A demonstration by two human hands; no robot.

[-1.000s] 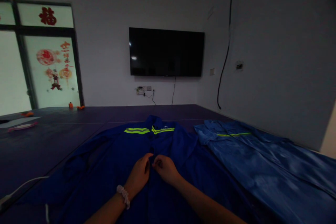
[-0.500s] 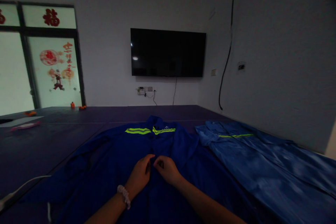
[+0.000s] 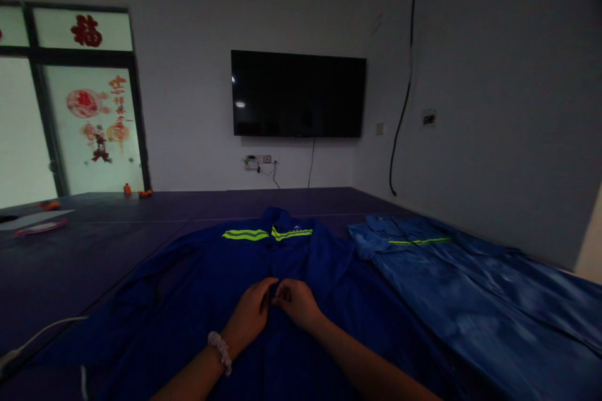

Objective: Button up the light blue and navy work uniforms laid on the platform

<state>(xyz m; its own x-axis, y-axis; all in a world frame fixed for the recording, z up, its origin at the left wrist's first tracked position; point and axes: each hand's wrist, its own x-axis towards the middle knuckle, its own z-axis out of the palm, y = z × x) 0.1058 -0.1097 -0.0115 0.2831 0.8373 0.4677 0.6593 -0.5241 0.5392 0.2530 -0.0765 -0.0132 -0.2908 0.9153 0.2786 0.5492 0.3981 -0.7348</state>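
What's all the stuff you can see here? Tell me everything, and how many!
dark jacket: one, deep blue with yellow-green stripes, flat mid-table
light jacket: one, paler blue, on the table's right
table: one, dark purple, under both jackets
television: one, black, on the far wall
paper cutouts: several, red, on the left window
black cable: one, black, down the right wall
white cable: one, white, near left of table
wristband: one, white, on the left wrist
left hand: one, bare, pinching the dark jacket's front
right hand: one, bare, pinching there too, fingertips meeting the left's
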